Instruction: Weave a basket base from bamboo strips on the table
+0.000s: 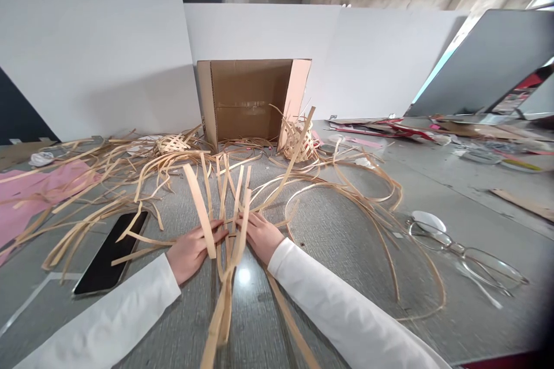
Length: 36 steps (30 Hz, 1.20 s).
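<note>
Both hands are at a small crossing of pale, flat weaving strips [227,294] on the grey table. My left hand [193,251] grips the strips from the left, its fingertips pressed to the crossing, and a broad strip [199,210] rises slantwise in front of it. From the right, my right hand [262,234] pinches the strips close to the same crossing. Several strip ends stand upright between the hands, while others run down toward me. The fingertips are partly hidden behind strips.
Loose strips spread on both sides, with a black phone [111,253] at left and eyeglasses [467,256] at right. Behind stand a cardboard box [205,104], a woven piece [173,143] and a small woven basket [302,143]. Pink sheet [41,190] lies far left.
</note>
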Each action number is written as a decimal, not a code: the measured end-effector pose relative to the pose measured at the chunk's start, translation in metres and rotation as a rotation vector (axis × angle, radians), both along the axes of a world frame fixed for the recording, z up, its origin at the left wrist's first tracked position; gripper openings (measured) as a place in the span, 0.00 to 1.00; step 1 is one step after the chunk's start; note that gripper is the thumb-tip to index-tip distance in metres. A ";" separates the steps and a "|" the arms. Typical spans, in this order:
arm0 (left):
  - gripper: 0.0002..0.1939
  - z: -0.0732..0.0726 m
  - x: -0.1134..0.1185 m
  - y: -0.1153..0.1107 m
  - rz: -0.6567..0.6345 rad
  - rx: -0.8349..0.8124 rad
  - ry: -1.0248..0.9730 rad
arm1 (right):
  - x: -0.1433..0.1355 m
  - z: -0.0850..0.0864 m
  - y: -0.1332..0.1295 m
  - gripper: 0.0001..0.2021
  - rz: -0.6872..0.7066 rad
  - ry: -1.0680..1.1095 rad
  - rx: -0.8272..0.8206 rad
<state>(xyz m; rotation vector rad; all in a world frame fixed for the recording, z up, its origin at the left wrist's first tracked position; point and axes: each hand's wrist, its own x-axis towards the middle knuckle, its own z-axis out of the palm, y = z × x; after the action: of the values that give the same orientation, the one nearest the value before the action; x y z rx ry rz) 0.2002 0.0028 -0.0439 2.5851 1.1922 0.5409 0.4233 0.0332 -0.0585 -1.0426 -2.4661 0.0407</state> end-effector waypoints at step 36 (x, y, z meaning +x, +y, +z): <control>0.14 0.008 0.004 0.003 0.096 0.089 -0.136 | -0.002 0.009 -0.003 0.16 0.011 -0.072 0.019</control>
<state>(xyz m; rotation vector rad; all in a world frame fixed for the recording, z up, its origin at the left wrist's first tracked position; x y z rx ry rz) 0.2045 0.0055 -0.0357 2.5260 1.2783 0.7934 0.4208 0.0298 -0.0492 -1.0395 -2.5318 -0.0173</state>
